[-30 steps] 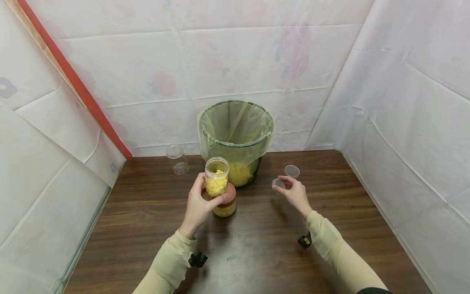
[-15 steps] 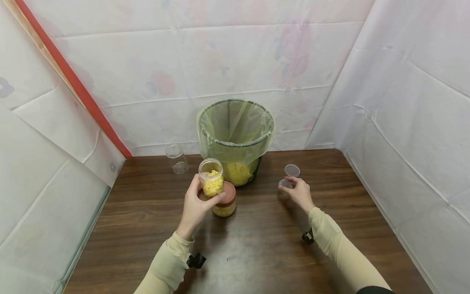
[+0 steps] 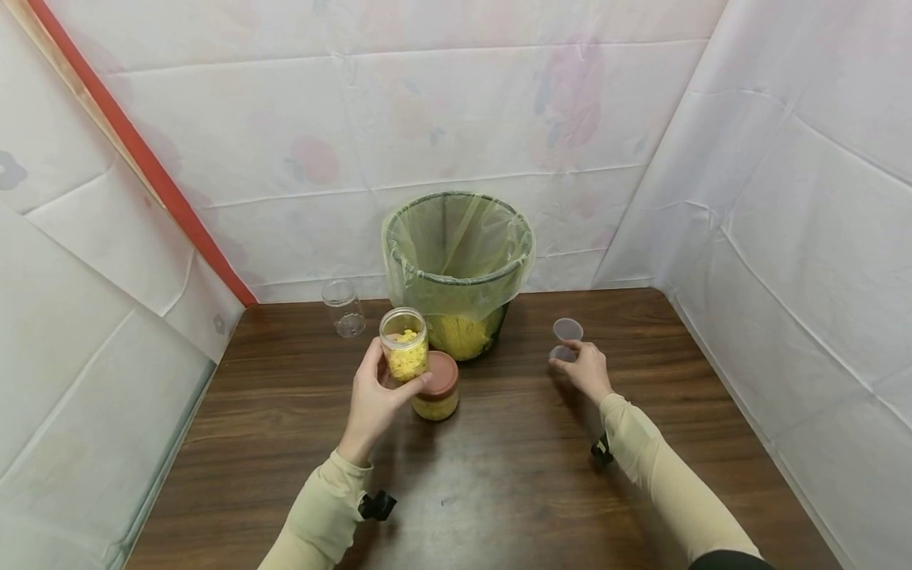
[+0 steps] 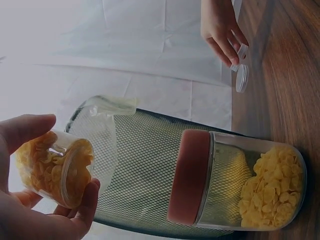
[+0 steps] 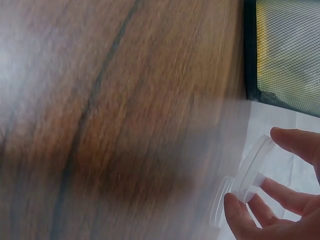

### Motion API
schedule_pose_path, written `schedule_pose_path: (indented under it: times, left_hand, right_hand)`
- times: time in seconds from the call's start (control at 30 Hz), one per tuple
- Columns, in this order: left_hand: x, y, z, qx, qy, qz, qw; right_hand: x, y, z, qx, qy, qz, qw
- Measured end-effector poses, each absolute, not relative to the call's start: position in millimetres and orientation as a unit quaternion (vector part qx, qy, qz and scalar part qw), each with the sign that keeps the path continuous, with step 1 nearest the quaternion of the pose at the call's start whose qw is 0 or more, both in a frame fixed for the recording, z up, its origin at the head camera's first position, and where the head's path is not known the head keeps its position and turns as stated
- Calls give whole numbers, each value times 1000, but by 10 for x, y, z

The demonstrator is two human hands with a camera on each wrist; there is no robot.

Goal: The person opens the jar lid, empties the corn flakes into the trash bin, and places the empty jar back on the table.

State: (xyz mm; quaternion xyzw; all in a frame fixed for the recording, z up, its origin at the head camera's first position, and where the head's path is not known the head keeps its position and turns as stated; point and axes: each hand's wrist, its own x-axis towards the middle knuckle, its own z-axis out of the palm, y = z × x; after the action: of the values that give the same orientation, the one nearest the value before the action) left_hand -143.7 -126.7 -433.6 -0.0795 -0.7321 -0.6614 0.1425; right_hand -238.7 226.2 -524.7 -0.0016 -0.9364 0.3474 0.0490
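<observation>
My left hand (image 3: 372,412) grips a small clear open-topped jar (image 3: 408,360), held tilted above the table. Yellow flakes fill much of that jar. Just behind it stands a larger jar (image 4: 270,192) of yellow flakes with a brownish-pink lid (image 3: 443,374), upright on the table. Over on the right, my right hand (image 3: 588,372) pinches a clear round lid (image 5: 254,167) between thumb and fingers. A second clear lid (image 3: 568,329) lies on the table just beyond that hand; whether the two lids touch, I cannot tell.
A mesh bin (image 3: 456,299) with a pale green liner stands at the back middle against the cloth wall. To its left is an empty clear jar (image 3: 349,309). White cloth sheets enclose the wooden table (image 3: 499,475) on the left, back and right.
My right hand has moved right and slightly away with the lid, closer to the lid on the table. My left hand has shifted a little left with the jar of flakes.
</observation>
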Motion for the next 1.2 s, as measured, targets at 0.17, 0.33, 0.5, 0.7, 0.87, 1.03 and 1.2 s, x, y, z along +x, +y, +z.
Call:
schedule_pose_path:
  times: [0.17,0.33,0.5,0.7,0.87,1.03,1.2]
  left_hand:
    - [-1436,-1303,-4324,-76,-732,-661,148]
    - [-1440,-1326,-4306,-76,-728,-664,154]
    - [-1443,-1349,-4312,-78,-728,-662,162]
    - [-1436,-1401,-4308,-62,-730,-663,157]
    - [-1394,-1428,-4231,-42,-736,-659,148]
    - [-1308,-1412,-4044,-32,-749,-646,145]
    - [-1293,-1427,-4018,-29,-751,-644,143]
  right_hand:
    - [-2422,2294,-5278,-5,-938,343,49]
    - [-2444,2325,-5300,-13,-939,339,49]
    - [-2456,2354,-5310,-23,-940,337,40]
    - [-2478,2384,-5331,-24,-943,330,37]
    - [-2486,2405,-5344,-26,-942,332,36]
    - [-2505,2434,-5367,-32,-944,326,30]
    - [-2530,2452,-5370,-43,-945,325,17]
